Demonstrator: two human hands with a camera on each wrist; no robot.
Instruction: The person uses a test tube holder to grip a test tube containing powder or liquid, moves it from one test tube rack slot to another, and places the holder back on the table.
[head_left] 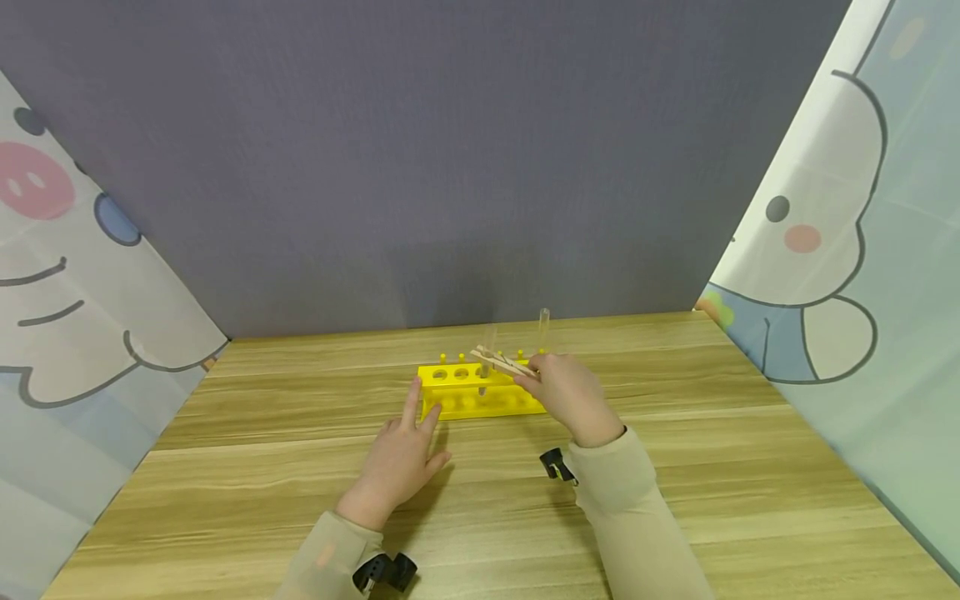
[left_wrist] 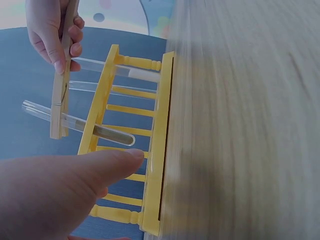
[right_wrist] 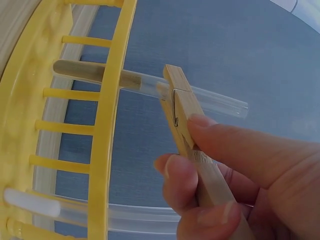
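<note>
A wooden test tube clamp (right_wrist: 182, 107) is gripped in my right hand (head_left: 573, 396), thumb on one side and fingers curled on the other. Its jaws hold a glass test tube (left_wrist: 114, 135) with greyish-brown contents in its lower part. That tube passes through the upper plate of a yellow test tube rack (head_left: 457, 382), its rounded end above the base. My left hand (head_left: 397, 467) rests at the rack's left end with extended fingers touching it. One finger (left_wrist: 115, 162) lies near the tube's lower end in the left wrist view.
Toward the rack's right end stands another tube (right_wrist: 37, 202) with white contents. A clear tube (left_wrist: 82, 86) shows beside it in the left wrist view. The rack stands on a wood-grain table (head_left: 300, 417) before a grey panel (head_left: 450, 167); printed cloths hang at both sides.
</note>
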